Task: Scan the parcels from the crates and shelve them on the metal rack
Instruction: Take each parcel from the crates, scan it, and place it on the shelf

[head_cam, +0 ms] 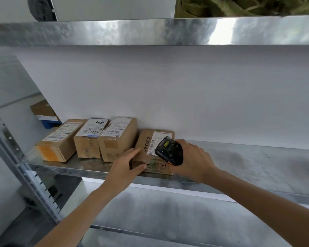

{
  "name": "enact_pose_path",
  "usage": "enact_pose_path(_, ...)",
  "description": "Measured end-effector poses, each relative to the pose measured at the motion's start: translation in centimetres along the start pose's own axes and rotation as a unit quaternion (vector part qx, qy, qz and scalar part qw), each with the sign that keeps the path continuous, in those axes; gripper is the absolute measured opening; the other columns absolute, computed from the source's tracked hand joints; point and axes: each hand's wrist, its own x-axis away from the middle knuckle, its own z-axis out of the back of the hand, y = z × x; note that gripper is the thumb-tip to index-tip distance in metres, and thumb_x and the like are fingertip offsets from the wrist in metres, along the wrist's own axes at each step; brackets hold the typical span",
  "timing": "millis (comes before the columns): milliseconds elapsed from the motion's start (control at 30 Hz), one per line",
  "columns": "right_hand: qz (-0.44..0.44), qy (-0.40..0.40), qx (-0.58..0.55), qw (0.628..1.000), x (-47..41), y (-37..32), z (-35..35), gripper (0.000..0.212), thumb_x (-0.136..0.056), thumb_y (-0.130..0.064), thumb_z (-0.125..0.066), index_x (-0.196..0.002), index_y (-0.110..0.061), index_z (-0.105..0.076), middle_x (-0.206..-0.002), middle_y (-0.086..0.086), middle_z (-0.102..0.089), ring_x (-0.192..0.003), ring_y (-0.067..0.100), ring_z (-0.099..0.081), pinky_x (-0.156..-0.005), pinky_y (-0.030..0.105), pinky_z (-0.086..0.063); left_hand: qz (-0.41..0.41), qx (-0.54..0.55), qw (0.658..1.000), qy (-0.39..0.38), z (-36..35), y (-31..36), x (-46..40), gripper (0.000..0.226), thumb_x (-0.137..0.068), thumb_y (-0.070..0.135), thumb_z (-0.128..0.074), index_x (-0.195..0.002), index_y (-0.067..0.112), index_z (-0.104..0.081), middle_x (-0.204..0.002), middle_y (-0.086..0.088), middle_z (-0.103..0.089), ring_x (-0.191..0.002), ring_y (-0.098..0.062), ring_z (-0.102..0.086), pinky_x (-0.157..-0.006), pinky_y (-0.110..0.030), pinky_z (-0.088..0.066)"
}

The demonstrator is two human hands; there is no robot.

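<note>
While on the rack shelf [239, 157], left hand [127, 168] flat against parcel [146, 148], right hand [191, 159] apparently gripping scanner [169, 150].

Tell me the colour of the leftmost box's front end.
Orange, on the leftmost box; the rest is brown cardboard. Seen in the head view.

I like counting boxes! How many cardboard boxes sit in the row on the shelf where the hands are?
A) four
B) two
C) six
A: three boxes stand side by side at the left, and a fourth box sits on the shelf between the left hand and the right hand, which holds the scanner.
</note>
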Motion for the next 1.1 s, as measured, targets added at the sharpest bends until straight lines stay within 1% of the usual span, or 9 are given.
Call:
enact_pose_path(233,0.016,-0.003,-0.008,1.0,-0.2,0.4,0.3,0.075,-0.074,-0.06,-0.075,-0.137,-0.033,-0.045,-0.123,-0.012,-0.066,-0.103,0.018,-0.064,-0.085,0.039,-0.056,0.005,-0.002,1.0,0.014,0.2,0.1,0.0,0.065,-0.087,0.02,-0.079,-0.146,0.019,-0.053,-0.14,0.011,-0.058,-0.126,-0.004,-0.055,-0.107,-0.037,-0.051)
enact_pose_path(400,0.044,0.009,-0.004,0.999,1.2,0.4,1.5,0.073,-0.076,-0.06,-0.075,-0.138,-0.035,-0.045,-0.122,-0.015,-0.063,-0.093,0.012,-0.056,-0.08,0.034,-0.052,0.013,0.007,1.0,0.013,1.0,1.2,1.5,0.057,-0.089,0.02,-0.077,-0.141,0.027,-0.056,-0.127,0.025,-0.062,-0.116,0.009,-0.058,-0.098,-0.021,-0.054)
enact_pose_path(467,0.068,0.02,0.012,0.997,2.1,0.2,2.3,0.074,-0.076,-0.062,-0.074,-0.14,-0.038,-0.043,-0.126,-0.017,-0.061,-0.099,0.013,-0.06,-0.081,0.033,-0.051,0.017,-0.007,1.0,0.022,1.6,2.0,2.5,0.054,-0.09,0.023,-0.076,-0.139,0.032,-0.057,-0.119,0.033,-0.06,-0.111,0.011,-0.059,-0.093,-0.015,-0.053)
enact_pose_path(533,0.096,0.028,0.033,0.994,3.2,-0.3,3.2,0.078,-0.077,-0.063,-0.072,-0.144,-0.04,-0.039,-0.13,-0.019,-0.057,-0.106,0.015,-0.062,-0.082,0.035,-0.051,0.023,-0.001,0.999,0.032,2.3,3.0,3.6,0.052,-0.09,0.029,-0.075,-0.137,0.04,-0.055,-0.117,0.036,-0.058,-0.109,0.008,-0.06,-0.096,-0.022,-0.054)
enact_pose_path(600,0.126,0.038,0.043,0.99,4.2,-1.0,3.8,0.079,-0.078,-0.065,-0.071,-0.145,-0.041,-0.037,-0.131,-0.02,-0.052,-0.108,0.015,-0.061,-0.08,0.035,-0.051,0.027,-0.002,0.998,0.048,3.2,3.9,5.0,0.052,-0.091,0.034,-0.074,-0.138,0.042,-0.052,-0.119,0.038,-0.056,-0.108,0.014,-0.057,-0.096,-0.019,-0.052)
enact_pose_path(767,0.196,0.049,0.054,0.978,6.9,-4.4,4.7,0.077,-0.079,-0.064,-0.069,-0.145,-0.046,-0.034,-0.131,-0.022,-0.049,-0.109,0.012,-0.06,-0.074,0.03,-0.047,0.004,-0.054,0.992,0.111,6.3,5.6,9.8,0.062,-0.091,0.041,-0.071,-0.148,0.031,-0.049,-0.143,0.018,-0.054,-0.129,-0.003,-0.053,-0.107,-0.033,-0.05)
enact_pose_path(867,0.226,0.053,0.047,0.972,8.7,-7.3,4.6,0.079,-0.079,-0.062,-0.069,-0.147,-0.045,-0.034,-0.131,-0.022,-0.048,-0.11,0.013,-0.059,-0.075,0.03,-0.049,0.009,-0.1,0.985,0.139,8.4,6.0,13.5,0.064,-0.089,0.05,-0.07,-0.148,0.04,-0.047,-0.141,0.027,-0.048,-0.121,-0.002,-0.056,-0.103,-0.029,-0.051)
enact_pose_path(967,0.255,0.047,0.049,0.965,10.1,-10.7,4.1,0.083,-0.08,-0.063,-0.068,-0.151,-0.038,-0.033,-0.136,-0.018,-0.05,-0.114,0.014,-0.059,-0.077,0.032,-0.052,0.027,-0.146,0.976,0.157,11.1,5.9,17.5,0.068,-0.086,0.061,-0.066,-0.148,0.045,-0.043,-0.148,0.022,-0.049,-0.116,-0.015,-0.063,-0.101,-0.039,-0.055)
enact_pose_path(1100,0.3,0.04,0.043,0.952,12.4,-16.0,3.1,0.081,-0.08,-0.059,-0.072,-0.149,-0.035,-0.034,-0.134,-0.012,-0.056,-0.109,0.015,-0.062,-0.074,0.03,-0.049,0.057,-0.166,0.965,0.195,15.0,5.0,23.2,0.065,-0.089,0.053,-0.069,-0.148,0.039,-0.046,-0.147,0.015,-0.052,-0.132,-0.01,-0.052,-0.105,-0.029,-0.045)
